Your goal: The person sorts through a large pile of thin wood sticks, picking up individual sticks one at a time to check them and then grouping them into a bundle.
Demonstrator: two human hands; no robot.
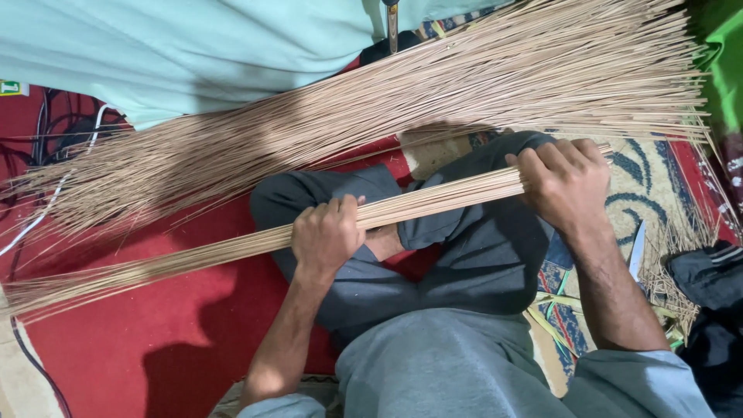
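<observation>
I hold a thin bundle of long tan sticks (433, 200) level across my lap. My left hand (328, 236) is wrapped around its middle, and my right hand (565, 182) grips its thick end. The bundle's thin tips fan out to the left over the red carpet (139, 340). Beyond it lies a much larger heap of the same sticks (433, 93), slanting from upper right to lower left. My crossed legs in dark grey trousers (480, 255) sit beneath the held bundle.
A knife blade (636, 249) lies on the patterned rug by my right forearm, amid loose leaf scraps (681, 263). Pale green cloth (170, 46) covers the upper left. Cables (46, 124) lie at far left, dark fabric (712, 279) at right.
</observation>
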